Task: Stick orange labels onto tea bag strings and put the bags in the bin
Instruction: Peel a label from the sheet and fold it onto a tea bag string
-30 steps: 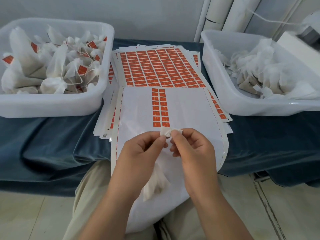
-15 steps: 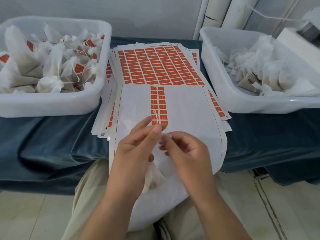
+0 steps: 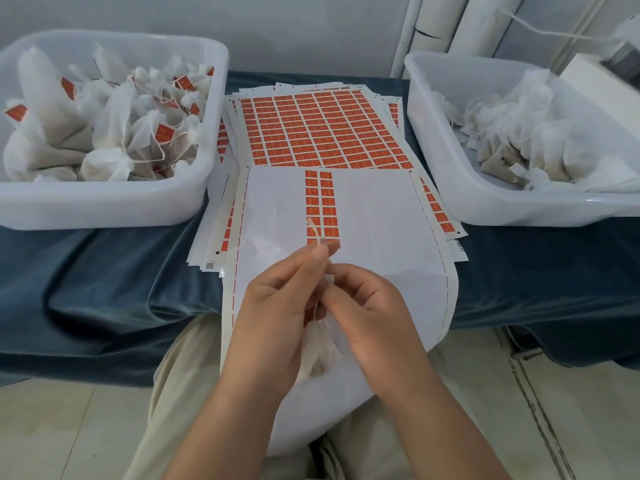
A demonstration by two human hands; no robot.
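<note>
The left hand [image 3: 277, 306] pinches the tea bag's string [image 3: 312, 228] between thumb and fingertip. The string's free end reaches just past those fingertips and lies over the orange labels [image 3: 320, 202]. The tea bag [image 3: 317, 351] hangs directly below both hands, over the person's lap.

The right hand [image 3: 367, 306] is pressed close beside the left, its fingers curled in toward the string. I cannot tell whether they actually grip it.

Under and ahead of the hands, a mostly peeled label sheet [image 3: 374, 220] droops off the blue-draped surface [image 3: 104, 271]. Farther ahead lies a full label sheet [image 3: 322, 129].

Well to the left of the hands is a white bin [image 3: 104, 206] of labelled bags. Well to the right is a second bin [image 3: 502, 209] of plain ones.
</note>
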